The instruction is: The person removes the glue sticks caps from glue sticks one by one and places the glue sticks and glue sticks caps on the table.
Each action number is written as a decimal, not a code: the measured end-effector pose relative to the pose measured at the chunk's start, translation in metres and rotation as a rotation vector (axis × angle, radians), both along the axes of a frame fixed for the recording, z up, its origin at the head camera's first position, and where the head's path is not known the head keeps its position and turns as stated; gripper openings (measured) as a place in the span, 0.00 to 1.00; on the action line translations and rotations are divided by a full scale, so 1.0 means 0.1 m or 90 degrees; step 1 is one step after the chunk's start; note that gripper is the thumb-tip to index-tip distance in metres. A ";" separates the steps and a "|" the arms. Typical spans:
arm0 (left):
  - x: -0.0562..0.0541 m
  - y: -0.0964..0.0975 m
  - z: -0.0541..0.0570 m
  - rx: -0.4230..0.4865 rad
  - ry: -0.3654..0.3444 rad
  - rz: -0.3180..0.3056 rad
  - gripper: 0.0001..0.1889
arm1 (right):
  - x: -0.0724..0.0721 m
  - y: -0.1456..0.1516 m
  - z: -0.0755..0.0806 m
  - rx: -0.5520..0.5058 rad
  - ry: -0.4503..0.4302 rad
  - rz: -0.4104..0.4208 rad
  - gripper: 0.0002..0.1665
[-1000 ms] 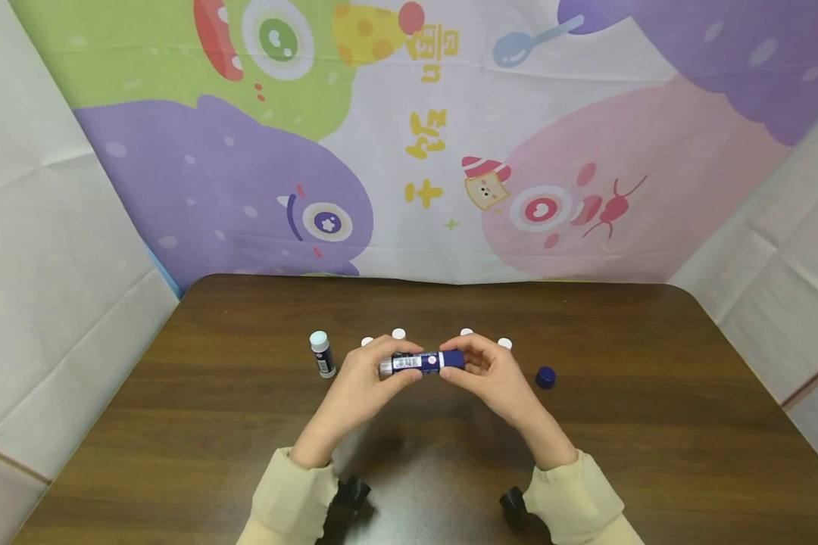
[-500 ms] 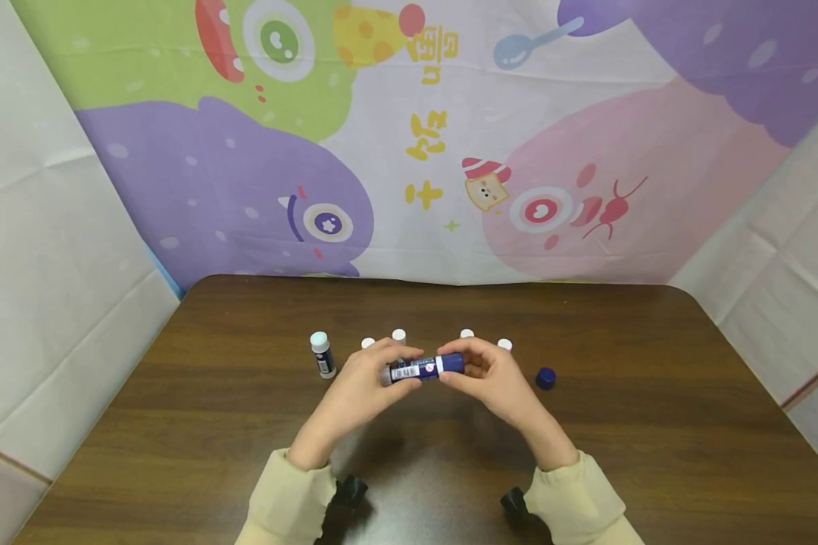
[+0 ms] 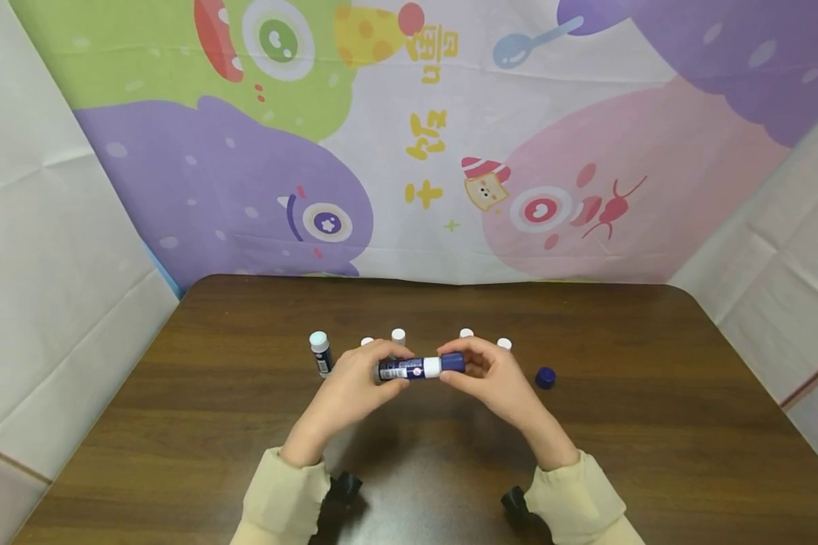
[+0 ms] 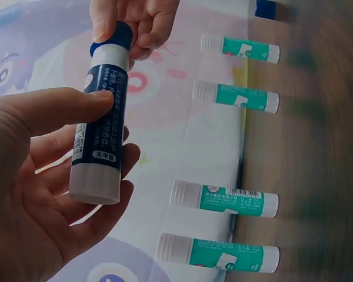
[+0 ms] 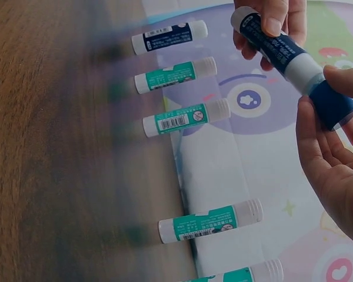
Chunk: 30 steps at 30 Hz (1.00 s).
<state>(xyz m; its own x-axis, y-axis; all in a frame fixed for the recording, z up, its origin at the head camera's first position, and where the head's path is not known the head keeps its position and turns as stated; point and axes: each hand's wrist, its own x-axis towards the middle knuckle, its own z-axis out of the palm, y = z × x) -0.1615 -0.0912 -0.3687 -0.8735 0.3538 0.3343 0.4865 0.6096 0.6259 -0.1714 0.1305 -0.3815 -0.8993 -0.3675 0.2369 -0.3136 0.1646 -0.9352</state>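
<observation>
A glue stick [image 3: 412, 369] with a navy label lies level between the hands, above the table. My left hand [image 3: 354, 382] grips its body, thumb across the label in the left wrist view. At the other end my right hand [image 3: 494, 375] pinches the blue cap [image 5: 332, 106] between thumb and fingers. A band of the white neck [image 4: 110, 56] shows between label and cap. Left of the hands, a second navy-labelled glue stick [image 3: 321, 354] stands upright, its pale top without a cap. A loose blue cap [image 3: 545, 378] sits on the table to the right.
Several green-labelled glue sticks without blue caps, such as this one [image 4: 247, 97], stand in a row beyond the hands, partly hidden in the head view. The brown table [image 3: 620, 454] ends at a cartoon-printed cloth [image 3: 436, 250], with pale panels on both sides.
My left hand has shifted slightly left with the glue stick's body, while the right hand stays nearly still on the cap. More of the white neck shows between them now.
</observation>
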 end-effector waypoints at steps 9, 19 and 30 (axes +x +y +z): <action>-0.02 -0.05 0.01 0.019 0.000 0.035 0.14 | -0.01 0.01 -0.02 0.009 0.001 -0.014 0.18; -0.03 -0.18 0.05 0.059 0.016 0.088 0.18 | -0.01 0.01 -0.02 0.059 0.047 -0.065 0.19; -0.04 -0.32 0.09 0.081 0.036 0.145 0.23 | -0.03 0.09 0.00 0.054 0.056 -0.105 0.19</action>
<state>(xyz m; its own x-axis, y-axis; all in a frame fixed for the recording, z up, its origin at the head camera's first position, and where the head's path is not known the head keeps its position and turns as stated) -0.1653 -0.1229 -0.3597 -0.9048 0.1026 0.4133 0.3817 0.6258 0.6802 -0.1746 0.1390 -0.3813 -0.9261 -0.2391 0.2918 -0.3560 0.2976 -0.8859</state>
